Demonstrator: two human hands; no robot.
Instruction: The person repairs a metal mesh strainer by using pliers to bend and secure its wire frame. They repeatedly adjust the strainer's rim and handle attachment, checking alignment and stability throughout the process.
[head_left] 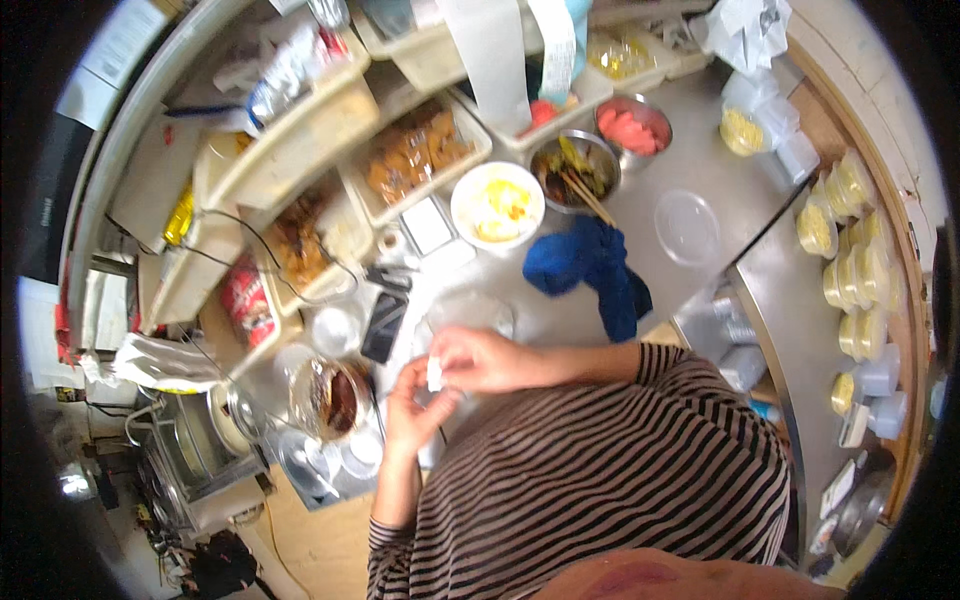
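My hands meet close in front of my body, over the near edge of the steel worktop. Between their fingertips is a small white piece, too small and blurred to name. My right hand comes in from the right with fingers closed on it. From below, my left hand has its thumb and fingers curled around the same piece. Just beyond them lies something clear and plastic, its shape blurred. A black phone rests to their left, and a jar of dark red sauce stands farther left.
Beyond my hands are a white bowl of yellow food, a small scale, a blue cloth and a metal bowl with chopsticks. Food bins line the back. Stacked filled tubs and a clear lid are right.
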